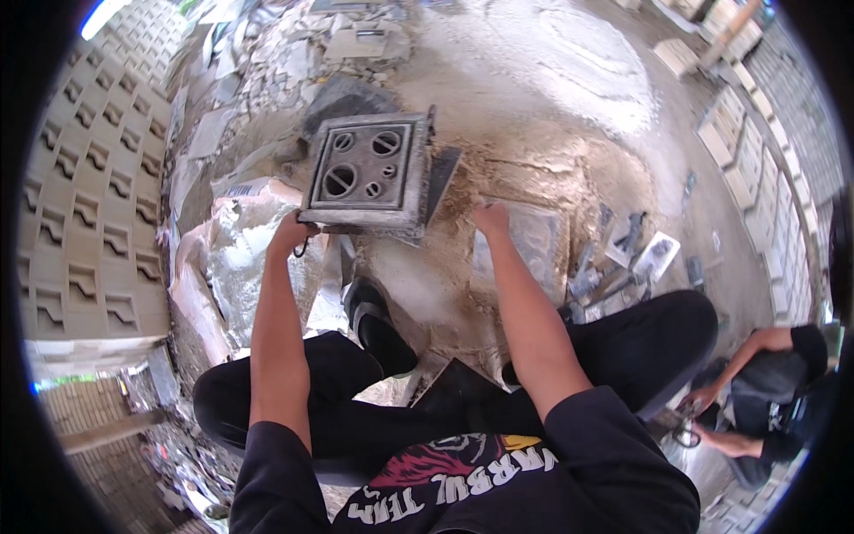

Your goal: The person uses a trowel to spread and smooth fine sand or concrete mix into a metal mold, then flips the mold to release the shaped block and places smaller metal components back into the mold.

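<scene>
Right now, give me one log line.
Left hand: holding grey square metal frame with round openings | Right hand: closed, near flat grey square slab

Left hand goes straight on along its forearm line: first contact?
Likely the square frame with round openings: the left hand is right at its near-left corner. Exact depth there is unclear.

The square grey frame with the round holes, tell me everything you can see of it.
The square grey frame looks worn and dusty, perhaps metal. A raised border surrounds a recessed panel with five round openings of different sizes, the largest at lower left; slanted bars seem to cross them. It sits slightly turned and tilted, its holed face toward the camera. The person's left hand grips its lower-left corner, beside a dark loop. A dark slab shows behind its right edge; whether they touch is unclear.
</scene>
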Action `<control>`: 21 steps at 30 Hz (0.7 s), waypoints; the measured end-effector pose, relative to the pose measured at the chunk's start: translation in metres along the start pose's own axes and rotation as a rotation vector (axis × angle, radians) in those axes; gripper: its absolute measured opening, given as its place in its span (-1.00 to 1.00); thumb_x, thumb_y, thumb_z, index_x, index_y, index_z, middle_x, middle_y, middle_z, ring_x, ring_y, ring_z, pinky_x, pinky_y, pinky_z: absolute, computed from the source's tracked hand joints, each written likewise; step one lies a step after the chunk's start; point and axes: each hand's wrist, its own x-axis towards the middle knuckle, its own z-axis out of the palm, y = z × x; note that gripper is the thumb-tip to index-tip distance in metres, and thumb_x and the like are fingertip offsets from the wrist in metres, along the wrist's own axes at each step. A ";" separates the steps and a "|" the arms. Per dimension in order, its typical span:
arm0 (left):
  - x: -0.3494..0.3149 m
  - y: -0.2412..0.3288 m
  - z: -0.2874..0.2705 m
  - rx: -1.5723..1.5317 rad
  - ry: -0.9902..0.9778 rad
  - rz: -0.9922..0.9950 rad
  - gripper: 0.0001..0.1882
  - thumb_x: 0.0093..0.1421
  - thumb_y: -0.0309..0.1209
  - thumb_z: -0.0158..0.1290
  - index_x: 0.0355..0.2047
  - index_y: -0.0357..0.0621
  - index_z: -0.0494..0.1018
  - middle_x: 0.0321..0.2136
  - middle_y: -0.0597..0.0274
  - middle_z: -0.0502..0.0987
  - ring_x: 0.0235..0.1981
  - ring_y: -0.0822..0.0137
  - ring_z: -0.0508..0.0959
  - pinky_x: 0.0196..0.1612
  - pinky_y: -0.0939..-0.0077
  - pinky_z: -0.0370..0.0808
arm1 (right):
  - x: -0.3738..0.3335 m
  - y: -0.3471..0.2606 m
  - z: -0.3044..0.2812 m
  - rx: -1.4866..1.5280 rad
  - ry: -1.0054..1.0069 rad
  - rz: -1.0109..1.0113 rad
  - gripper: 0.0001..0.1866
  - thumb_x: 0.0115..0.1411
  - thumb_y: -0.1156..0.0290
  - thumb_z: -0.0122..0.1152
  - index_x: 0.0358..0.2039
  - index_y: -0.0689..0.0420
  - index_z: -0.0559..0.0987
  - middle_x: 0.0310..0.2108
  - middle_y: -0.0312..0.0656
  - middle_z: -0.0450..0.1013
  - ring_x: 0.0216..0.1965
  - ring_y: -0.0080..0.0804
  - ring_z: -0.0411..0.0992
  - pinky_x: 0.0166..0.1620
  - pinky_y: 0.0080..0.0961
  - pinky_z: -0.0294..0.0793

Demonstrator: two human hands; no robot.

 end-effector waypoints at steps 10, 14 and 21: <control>0.045 -0.027 -0.066 0.305 0.552 0.241 -0.60 0.11 -0.38 -0.11 -0.12 -0.36 0.51 -0.13 -0.19 0.56 -0.04 -0.04 0.54 0.04 0.28 0.41 | -0.029 0.004 0.003 0.076 -0.208 0.024 -0.55 0.09 0.09 0.17 -0.52 0.32 0.62 -0.51 0.02 0.58 -0.42 -0.14 0.60 -0.22 -0.36 0.56; 0.049 0.010 -0.030 0.219 0.498 0.158 -0.50 0.07 -0.16 -0.03 -0.18 -0.42 0.49 -0.18 -0.30 0.54 -0.07 -0.18 0.52 0.01 0.17 0.40 | -0.027 0.021 0.006 0.077 -0.010 0.023 -0.54 0.12 0.05 0.17 -0.49 0.29 0.61 -0.56 -0.02 0.57 -0.51 -0.18 0.58 -0.31 -0.39 0.57; 0.065 0.066 -0.012 0.222 0.607 0.125 -0.37 0.13 -0.02 0.05 -0.06 -0.43 0.44 -0.09 -0.31 0.51 0.00 -0.15 0.49 0.07 0.18 0.38 | 0.014 -0.012 0.018 0.250 -0.025 0.007 -0.43 0.19 -0.04 0.08 -0.28 0.36 0.55 -0.40 0.13 0.54 -0.26 -0.01 0.54 -0.12 -0.23 0.49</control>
